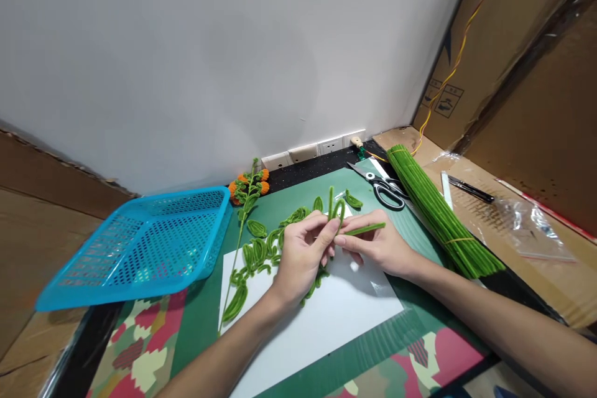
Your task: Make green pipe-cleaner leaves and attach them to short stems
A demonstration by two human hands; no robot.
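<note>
Above the white sheet (326, 317) on the surface, I hold one green pipe cleaner (347, 219) between both hands. My left hand (303, 249) pinches its bent, looped end, which stands up near the fingertips. My right hand (380, 247) pinches the straight end, which lies almost level and points to the right, away from the left hand. Both hands are equally near to it. Scissors (387, 189) and a green bundle (438, 211) lie further right.
</note>
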